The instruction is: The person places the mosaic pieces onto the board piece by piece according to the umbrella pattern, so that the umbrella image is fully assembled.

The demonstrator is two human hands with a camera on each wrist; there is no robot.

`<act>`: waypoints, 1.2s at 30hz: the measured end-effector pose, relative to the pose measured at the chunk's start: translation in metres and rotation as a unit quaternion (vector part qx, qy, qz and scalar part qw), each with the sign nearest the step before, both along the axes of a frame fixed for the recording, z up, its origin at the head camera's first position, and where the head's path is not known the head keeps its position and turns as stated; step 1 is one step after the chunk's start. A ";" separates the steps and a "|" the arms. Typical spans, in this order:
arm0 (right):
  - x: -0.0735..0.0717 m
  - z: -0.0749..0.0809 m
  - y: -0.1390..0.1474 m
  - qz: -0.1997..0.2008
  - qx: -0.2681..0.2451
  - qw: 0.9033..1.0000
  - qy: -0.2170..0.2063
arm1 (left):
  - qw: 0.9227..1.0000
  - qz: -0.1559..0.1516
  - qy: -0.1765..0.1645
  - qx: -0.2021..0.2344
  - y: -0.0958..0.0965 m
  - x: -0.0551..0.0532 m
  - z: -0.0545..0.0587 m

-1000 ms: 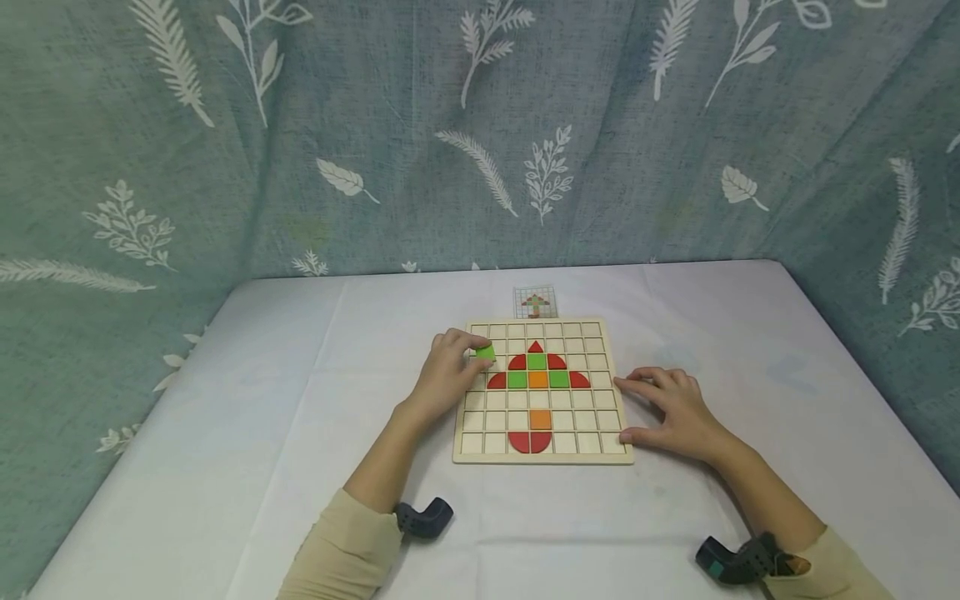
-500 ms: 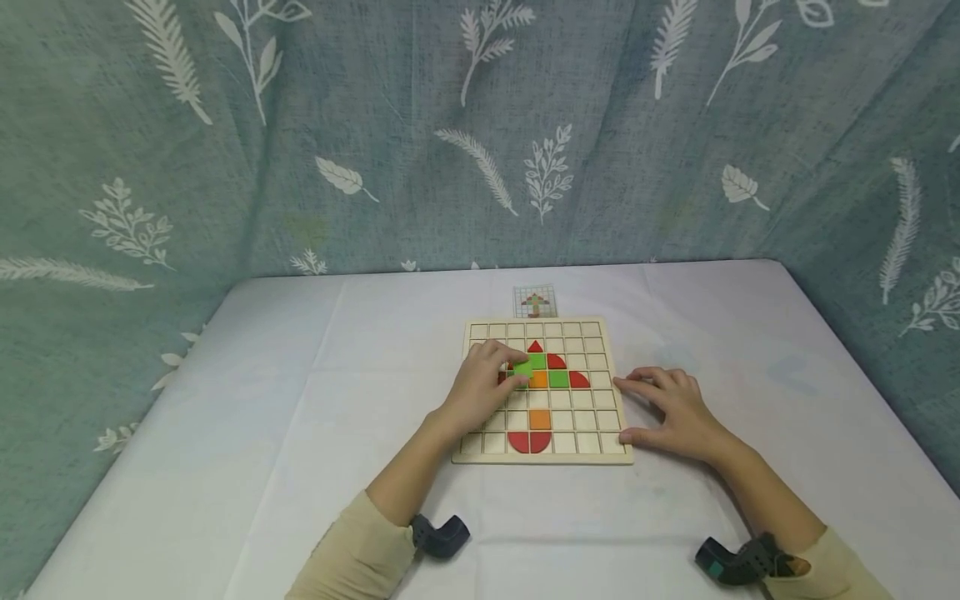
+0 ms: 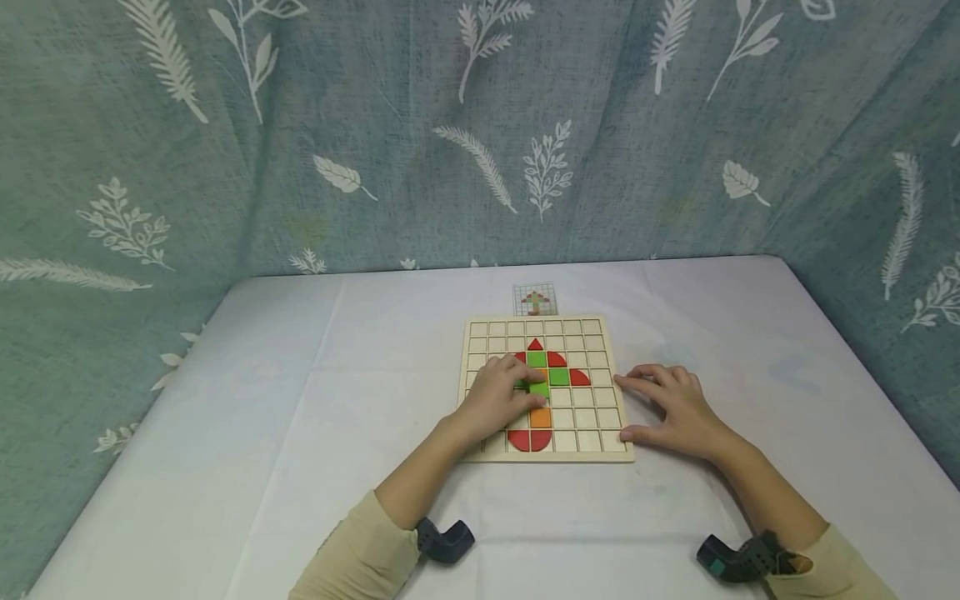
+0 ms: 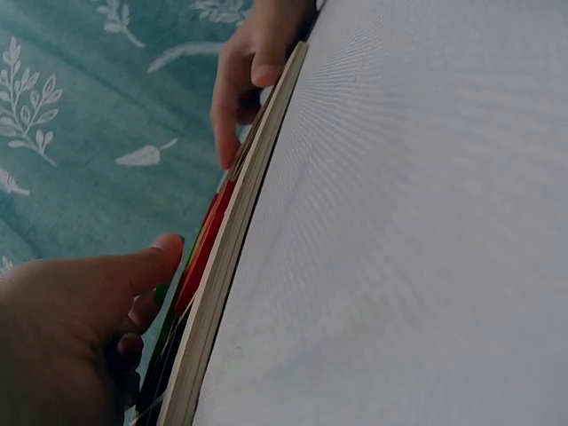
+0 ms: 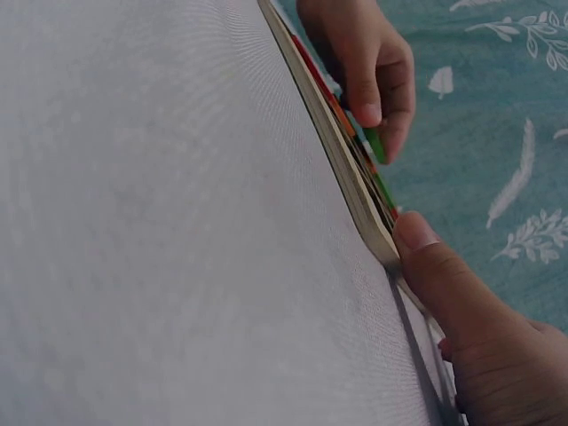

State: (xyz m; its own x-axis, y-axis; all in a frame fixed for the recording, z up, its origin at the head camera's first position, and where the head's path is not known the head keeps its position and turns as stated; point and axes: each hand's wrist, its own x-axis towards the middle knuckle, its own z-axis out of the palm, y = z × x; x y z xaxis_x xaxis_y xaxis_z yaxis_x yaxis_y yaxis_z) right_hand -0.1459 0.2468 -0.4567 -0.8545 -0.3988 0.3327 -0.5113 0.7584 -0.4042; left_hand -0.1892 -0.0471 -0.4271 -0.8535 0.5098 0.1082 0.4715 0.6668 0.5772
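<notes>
My left hand (image 3: 498, 396) pinches a green square tile (image 3: 539, 390) between thumb and fingers, over the middle column of a wooden grid board (image 3: 585, 457). The right wrist view shows this green tile (image 5: 376, 145) tilted at the fingertips. Just below it on the board lies an orange square tile (image 3: 540, 417), with two red quarter-round tiles (image 3: 529, 440) under that. Red, green and orange pieces topped by a red triangle (image 3: 536, 344) fill cells above; my left hand partly covers them. My right hand (image 3: 671, 412) touches the board's right edge with thumb and fingertips.
A small card (image 3: 535, 299) printed with a coloured grid figure lies behind the board's far edge. White cloth (image 3: 360, 375) covers the table. A leaf-patterned curtain (image 3: 405, 167) hangs behind and at the sides.
My left hand has carried the green tile from the board's left side rightward, then nearer, to the cell above the lower orange square. My right hand stays at the board's edge.
</notes>
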 end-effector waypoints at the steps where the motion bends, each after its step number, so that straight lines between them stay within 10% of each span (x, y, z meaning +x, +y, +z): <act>1: 0.000 0.000 0.000 -0.001 0.000 1.000 -0.001 | 1.000 -0.001 0.001 -0.002 0.000 0.000 0.000; 17: 0.000 -0.002 0.000 0.001 -0.001 1.000 -0.005 | 1.000 0.003 0.005 -0.012 -0.002 0.002 -0.002; 36: -0.005 0.001 -0.003 -0.011 0.007 1.000 -0.021 | 0.996 0.087 0.026 0.015 -0.041 0.011 0.005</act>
State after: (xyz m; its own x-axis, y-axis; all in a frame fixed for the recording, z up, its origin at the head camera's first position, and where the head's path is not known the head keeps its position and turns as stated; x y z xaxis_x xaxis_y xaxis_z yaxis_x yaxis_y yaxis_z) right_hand -0.1504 0.2439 -0.4558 -0.8764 -0.3846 0.2900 -0.4772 0.7748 -0.4146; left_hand -0.1784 -0.0881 -0.4221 -0.9210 0.3514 0.1682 0.3811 0.7232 0.5760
